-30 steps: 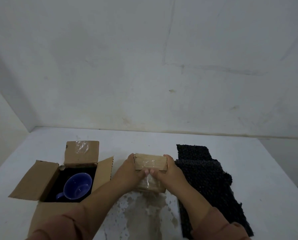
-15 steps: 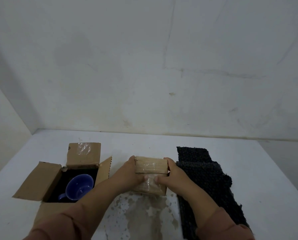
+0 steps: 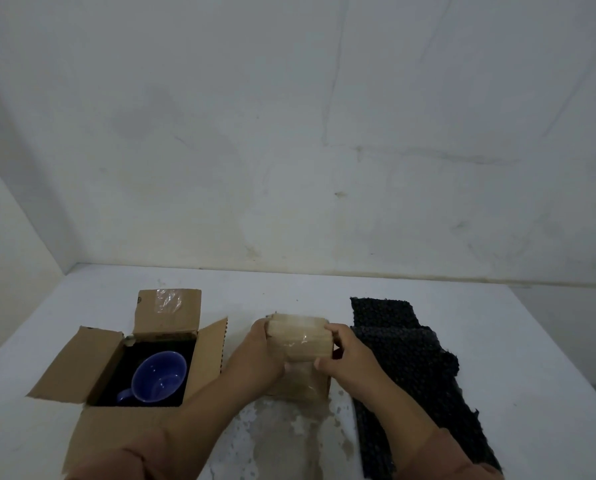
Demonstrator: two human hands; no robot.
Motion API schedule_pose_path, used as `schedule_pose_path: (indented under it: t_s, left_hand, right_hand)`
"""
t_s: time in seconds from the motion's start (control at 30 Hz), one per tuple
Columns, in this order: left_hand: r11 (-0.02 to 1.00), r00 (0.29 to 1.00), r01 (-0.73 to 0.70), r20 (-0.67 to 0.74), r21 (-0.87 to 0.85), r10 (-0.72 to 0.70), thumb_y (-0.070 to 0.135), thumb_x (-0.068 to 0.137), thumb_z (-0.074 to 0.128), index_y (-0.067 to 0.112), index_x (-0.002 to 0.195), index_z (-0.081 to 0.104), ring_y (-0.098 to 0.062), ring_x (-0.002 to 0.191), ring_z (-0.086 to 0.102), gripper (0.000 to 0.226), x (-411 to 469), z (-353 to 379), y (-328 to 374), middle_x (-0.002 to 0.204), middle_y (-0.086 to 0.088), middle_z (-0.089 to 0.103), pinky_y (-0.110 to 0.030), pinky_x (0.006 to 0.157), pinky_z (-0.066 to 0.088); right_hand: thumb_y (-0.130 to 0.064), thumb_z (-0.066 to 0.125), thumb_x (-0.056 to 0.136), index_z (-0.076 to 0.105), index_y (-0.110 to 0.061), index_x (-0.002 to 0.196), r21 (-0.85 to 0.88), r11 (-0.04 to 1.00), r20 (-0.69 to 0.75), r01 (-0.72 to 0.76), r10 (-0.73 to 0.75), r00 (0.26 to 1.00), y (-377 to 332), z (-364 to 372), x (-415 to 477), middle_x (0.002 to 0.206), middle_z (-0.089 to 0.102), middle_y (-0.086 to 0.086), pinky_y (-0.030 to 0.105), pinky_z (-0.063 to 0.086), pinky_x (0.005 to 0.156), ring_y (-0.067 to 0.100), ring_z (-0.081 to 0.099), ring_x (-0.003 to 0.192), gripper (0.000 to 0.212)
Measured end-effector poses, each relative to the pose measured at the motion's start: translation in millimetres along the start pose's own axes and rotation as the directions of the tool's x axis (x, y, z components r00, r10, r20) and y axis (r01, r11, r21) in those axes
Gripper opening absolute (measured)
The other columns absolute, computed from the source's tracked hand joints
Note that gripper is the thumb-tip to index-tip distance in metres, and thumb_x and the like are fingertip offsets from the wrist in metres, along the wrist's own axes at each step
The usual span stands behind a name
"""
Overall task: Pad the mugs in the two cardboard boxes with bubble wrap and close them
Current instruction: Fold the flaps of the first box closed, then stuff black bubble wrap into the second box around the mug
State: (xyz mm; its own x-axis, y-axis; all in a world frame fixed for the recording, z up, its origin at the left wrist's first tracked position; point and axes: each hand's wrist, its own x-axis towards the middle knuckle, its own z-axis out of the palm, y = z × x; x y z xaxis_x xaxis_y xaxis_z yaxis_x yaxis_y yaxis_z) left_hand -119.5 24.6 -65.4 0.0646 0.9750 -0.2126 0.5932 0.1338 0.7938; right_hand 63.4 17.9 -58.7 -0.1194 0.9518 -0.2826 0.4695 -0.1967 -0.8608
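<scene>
Head view: left hand and right hand clasp closed cardboard box from both sides, thumbs pressing taped top flaps. Box sits on white bench. Left of grip: open cardboard box, blue mug inside on dark padding. Right of grip, touching right hand: black bubble wrap flat on bench.

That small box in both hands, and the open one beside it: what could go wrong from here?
1. The small box is held shut only by the left hand and right hand; its flaps may spring open on release.
2. The blue mug lies uncovered in the open box, so closing it now could leave it loose.
</scene>
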Motion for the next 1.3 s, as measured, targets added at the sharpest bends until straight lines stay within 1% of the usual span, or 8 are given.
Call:
schedule_pose_path:
  t_s: [0.2, 0.5, 0.63, 0.73, 0.8, 0.97, 1.13, 1.3]
  left_hand:
    - [0.997, 0.992, -0.073, -0.107, -0.036, 0.069, 0.007, 0.084, 0.054, 0.022, 0.133, 0.034, -0.007, 0.091, 0.055, 0.055, -1, 20, -4, 0.113, 0.004, 0.054, -0.016, 0.065, 0.044]
    - [0.998, 0.997, 0.046, -0.063, -0.039, -0.049, 0.007, 0.093, 0.049, 0.015, 0.152, -0.004, -0.024, 0.136, 0.037, 0.080, -16, 47, -19, 0.154, -0.007, 0.029, -0.032, 0.104, 0.038]
    - [0.998, 0.993, -0.004, -0.115, -0.057, -0.003, 0.016, 0.098, 0.043, 0.018, 0.145, 0.017, -0.012, 0.120, 0.048, 0.054, -17, 50, -8, 0.148, -0.010, 0.035, -0.011, 0.086, 0.046]
    - [0.972, 0.988, 0.028, -0.156, 0.235, 0.010, 0.020, 0.095, 0.045, 0.012, 0.150, -0.001, -0.027, 0.147, 0.008, 0.073, -17, 62, 3, 0.161, -0.011, -0.001, -0.035, 0.119, 0.015]
    - [0.930, 0.966, -0.091, -0.195, 0.355, 0.169, 0.014, 0.092, 0.043, 0.009, 0.151, 0.005, -0.025, 0.148, -0.006, 0.070, -18, 75, 10, 0.160, -0.010, -0.005, -0.038, 0.118, -0.001]
    - [0.869, 0.891, -0.442, -0.001, 0.222, 0.454, 0.004, 0.093, 0.039, 0.018, 0.143, 0.036, -0.008, 0.144, 0.014, 0.052, -30, 116, 38, 0.151, 0.009, 0.023, -0.015, 0.112, 0.015]
    - [0.997, 0.957, -0.053, 0.287, 0.056, 0.035, 0.007, 0.095, 0.044, 0.013, 0.137, 0.044, -0.021, 0.129, 0.045, 0.042, -21, 155, 51, 0.142, -0.007, 0.044, -0.021, 0.104, 0.036]
    - [0.875, 0.896, 0.425, 0.245, -0.233, -0.370, 0.005, 0.091, 0.048, 0.004, 0.117, 0.050, -0.020, 0.082, 0.057, 0.026, -3, 168, 62, 0.107, -0.011, 0.059, -0.033, 0.076, 0.052]
  right_hand:
    - [-0.011, 0.055, 0.088, 0.034, -0.023, 0.137, -0.110, 0.994, -0.068, 0.020, -0.028, 0.997, 11, 10, 3, 0.133, 0.049, 0.006, 0.023, 0.046, 0.076, 0.017, 0.051, 0.107, 0.054]
    - [-0.011, 0.053, 0.091, 0.034, -0.023, 0.135, -0.196, 0.980, -0.075, 0.025, -0.040, 0.996, 35, 14, 2, 0.150, 0.036, 0.006, 0.029, 0.046, 0.098, 0.022, 0.046, 0.127, 0.050]
    - [-0.010, 0.055, 0.090, 0.033, -0.023, 0.140, -0.170, 0.984, -0.019, 0.051, -0.055, 0.998, 36, 6, -2, 0.150, 0.035, 0.003, 0.027, 0.039, 0.106, 0.019, 0.040, 0.132, 0.056]
    - [-0.003, 0.051, 0.089, 0.029, -0.026, 0.144, -0.117, 0.992, 0.008, 0.038, -0.037, 0.999, 43, -7, -8, 0.151, 0.031, 0.001, 0.027, 0.033, 0.111, 0.017, 0.032, 0.138, 0.063]
    - [-0.004, 0.049, 0.090, 0.031, -0.028, 0.142, -0.106, 0.994, -0.029, 0.002, -0.006, 1.000, 54, -21, -13, 0.145, 0.039, -0.002, 0.026, 0.035, 0.109, 0.013, 0.037, 0.132, 0.061]
    - [-0.004, 0.047, 0.089, 0.042, -0.014, 0.137, -0.301, 0.937, -0.169, -0.177, 0.130, 0.977, 98, -61, -28, 0.144, 0.043, 0.008, 0.020, 0.031, 0.105, 0.020, 0.043, 0.129, 0.049]
    - [-0.011, 0.049, 0.090, 0.034, -0.016, 0.144, -0.466, 0.862, -0.096, -0.198, 0.174, 0.980, 134, -76, -39, 0.158, 0.015, 0.010, 0.027, 0.019, 0.117, 0.023, 0.016, 0.145, 0.056]
    - [-0.023, 0.051, 0.093, 0.025, -0.022, 0.147, -0.568, 0.810, -0.033, -0.149, 0.158, 0.987, 148, -75, -41, 0.160, 0.004, 0.006, 0.031, 0.016, 0.119, 0.025, 0.006, 0.146, 0.060]
